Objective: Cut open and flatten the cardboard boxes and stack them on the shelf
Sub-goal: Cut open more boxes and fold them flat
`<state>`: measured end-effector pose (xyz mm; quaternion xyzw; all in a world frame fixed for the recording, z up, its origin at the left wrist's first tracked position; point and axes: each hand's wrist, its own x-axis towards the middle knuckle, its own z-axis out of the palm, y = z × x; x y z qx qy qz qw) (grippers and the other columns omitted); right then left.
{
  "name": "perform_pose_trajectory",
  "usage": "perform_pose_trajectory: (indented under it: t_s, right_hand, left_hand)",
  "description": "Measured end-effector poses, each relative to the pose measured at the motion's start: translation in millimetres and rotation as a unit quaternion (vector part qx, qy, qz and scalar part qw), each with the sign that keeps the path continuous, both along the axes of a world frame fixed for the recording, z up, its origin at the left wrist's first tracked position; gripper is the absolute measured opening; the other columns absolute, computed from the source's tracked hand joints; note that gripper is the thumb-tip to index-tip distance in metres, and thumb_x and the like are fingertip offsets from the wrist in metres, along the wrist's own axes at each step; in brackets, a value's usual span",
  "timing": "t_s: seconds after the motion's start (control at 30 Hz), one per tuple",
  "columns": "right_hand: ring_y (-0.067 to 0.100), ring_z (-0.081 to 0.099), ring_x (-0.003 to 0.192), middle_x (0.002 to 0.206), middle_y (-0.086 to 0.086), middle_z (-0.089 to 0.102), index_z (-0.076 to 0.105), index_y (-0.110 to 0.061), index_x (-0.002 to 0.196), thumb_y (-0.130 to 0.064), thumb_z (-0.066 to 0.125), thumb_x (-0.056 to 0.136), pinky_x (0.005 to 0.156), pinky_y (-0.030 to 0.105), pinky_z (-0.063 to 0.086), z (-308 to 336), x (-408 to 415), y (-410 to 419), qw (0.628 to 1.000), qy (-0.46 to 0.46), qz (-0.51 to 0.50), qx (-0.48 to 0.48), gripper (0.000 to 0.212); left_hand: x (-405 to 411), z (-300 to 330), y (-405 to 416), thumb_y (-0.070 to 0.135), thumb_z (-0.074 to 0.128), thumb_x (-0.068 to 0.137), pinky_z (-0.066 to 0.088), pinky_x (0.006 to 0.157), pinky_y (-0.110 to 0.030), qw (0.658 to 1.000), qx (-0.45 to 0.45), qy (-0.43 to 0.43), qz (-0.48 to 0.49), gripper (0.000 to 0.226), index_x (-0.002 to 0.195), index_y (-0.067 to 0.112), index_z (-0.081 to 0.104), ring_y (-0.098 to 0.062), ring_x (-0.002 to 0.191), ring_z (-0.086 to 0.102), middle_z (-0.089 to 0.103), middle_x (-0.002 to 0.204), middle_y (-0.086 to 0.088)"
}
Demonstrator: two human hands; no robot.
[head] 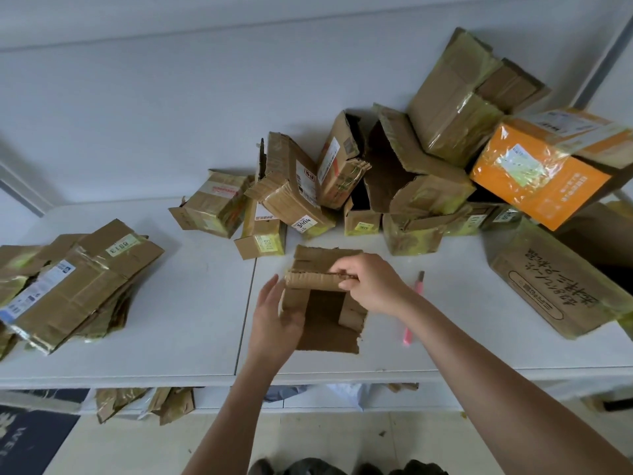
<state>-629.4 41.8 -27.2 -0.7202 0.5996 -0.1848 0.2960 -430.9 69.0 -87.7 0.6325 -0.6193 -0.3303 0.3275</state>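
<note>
dark mat (30, 440) on floor, btm left

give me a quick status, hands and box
Right hand grips the folded flap of the small box; left hand flat against its left side. Box partly flattened. Pink cutter lying idle beside it. Nothing blocking.
</note>
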Motion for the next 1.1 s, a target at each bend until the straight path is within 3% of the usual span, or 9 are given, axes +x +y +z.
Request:
perform_pose_trajectory:
  t_s: [0.1, 0.2, 0.3, 0.47, 0.6, 0.7, 0.8, 0.87, 1.1]
  right_hand:
    - [0.016, 0.062, 0.093, 0.097, -0.004, 0.066, 0.069, -0.023, 0.113, -0.007, 0.056, 0.096, 0.065, 0.021, 0.039, -7, 13, -2, 1.000, -0.009, 0.020, 0.015, 0.027]
    - [0.008, 0.060, 0.103, 0.112, -0.006, 0.068, 0.068, -0.023, 0.115, -0.003, 0.055, 0.095, 0.075, 0.016, 0.043, -12, 19, 0, 0.998, -0.055, 0.011, 0.006, 0.031]
    - [0.000, 0.059, 0.097, 0.102, -0.012, 0.066, 0.070, -0.021, 0.107, 0.001, 0.062, 0.091, 0.075, 0.002, 0.041, -12, 17, 5, 0.988, -0.130, -0.056, -0.054, 0.028]
    - [-0.007, 0.062, 0.089, 0.092, -0.015, 0.068, 0.068, -0.026, 0.093, -0.006, 0.066, 0.091, 0.073, 0.002, 0.042, -11, 16, 8, 0.976, -0.188, -0.088, -0.060, 0.020]
    - [-0.003, 0.064, 0.090, 0.091, -0.010, 0.070, 0.067, -0.020, 0.091, -0.005, 0.066, 0.090, 0.075, 0.004, 0.045, -11, 10, 10, 0.970, -0.206, -0.101, -0.087, 0.015]
    - [0.015, 0.067, 0.087, 0.087, 0.003, 0.071, 0.067, -0.008, 0.081, 0.002, 0.070, 0.084, 0.080, 0.022, 0.053, -15, 1, 13, 0.959, -0.173, -0.127, -0.183, 0.011]
    - [0.023, 0.066, 0.093, 0.089, 0.011, 0.070, 0.069, -0.002, 0.080, 0.009, 0.072, 0.080, 0.087, 0.013, 0.046, -24, -6, 23, 0.939, -0.153, -0.161, -0.261, 0.011]
    - [0.024, 0.062, 0.107, 0.103, 0.013, 0.067, 0.071, -0.001, 0.091, 0.006, 0.072, 0.082, 0.097, 0.020, 0.046, -36, -8, 35, 0.925, -0.145, -0.199, -0.290, 0.012]
    - [0.017, 0.038, 0.124, 0.137, 0.005, 0.036, 0.036, -0.013, 0.140, -0.037, 0.086, 0.073, 0.094, 0.029, 0.044, -81, -5, 55, 0.924, -0.188, -0.300, -0.147, 0.087]
  left_hand:
    - [-11, -1, 6, 0.025, 0.071, 0.085, 0.043, 0.076, -0.023, 0.997, 0.029, -0.024, 0.060, 0.049, 0.129, 0.019, 0.049, -0.014, 0.104, 0.051, 0.055, 0.120, 0.002]
    - [-15, 2, 8, 0.024, 0.066, 0.090, 0.051, 0.071, -0.034, 0.991, 0.006, -0.052, 0.120, 0.039, 0.125, 0.019, 0.049, -0.021, 0.097, 0.059, 0.061, 0.109, 0.001]
    - [-13, 7, 5, 0.022, 0.063, 0.092, 0.058, 0.074, -0.042, 0.993, 0.006, -0.038, 0.115, 0.050, 0.136, 0.028, 0.042, -0.020, 0.092, 0.063, 0.061, 0.111, 0.005]
    - [-25, 16, -3, 0.047, 0.071, 0.083, 0.048, 0.071, -0.037, 0.980, 0.041, -0.133, 0.140, 0.074, 0.137, 0.023, 0.027, -0.025, 0.103, 0.062, 0.058, 0.124, 0.001]
    - [-34, 19, -2, 0.029, 0.064, 0.086, 0.046, 0.061, -0.035, 0.980, 0.014, -0.147, 0.135, 0.075, 0.140, 0.032, 0.013, -0.025, 0.081, 0.057, 0.055, 0.128, -0.005]
    - [-34, 18, 3, 0.021, 0.061, 0.085, 0.035, 0.052, -0.022, 0.992, -0.017, -0.120, 0.042, 0.088, 0.146, 0.049, 0.004, -0.011, 0.069, 0.050, 0.047, 0.130, -0.002]
    - [-30, 17, 3, 0.010, 0.054, 0.091, 0.034, 0.051, -0.015, 0.992, -0.040, -0.119, -0.008, 0.085, 0.149, 0.052, 0.008, -0.006, 0.068, 0.051, 0.049, 0.120, -0.002]
    - [-29, 18, 1, 0.003, 0.048, 0.093, 0.036, 0.053, -0.014, 0.993, -0.026, -0.113, -0.019, 0.084, 0.151, 0.050, 0.009, -0.007, 0.073, 0.052, 0.049, 0.121, -0.003]
    - [-29, 24, 0, -0.002, 0.042, 0.094, 0.035, 0.047, -0.012, 0.994, 0.024, -0.104, -0.027, 0.087, 0.154, 0.043, -0.001, -0.010, 0.069, 0.057, 0.059, 0.099, -0.004]
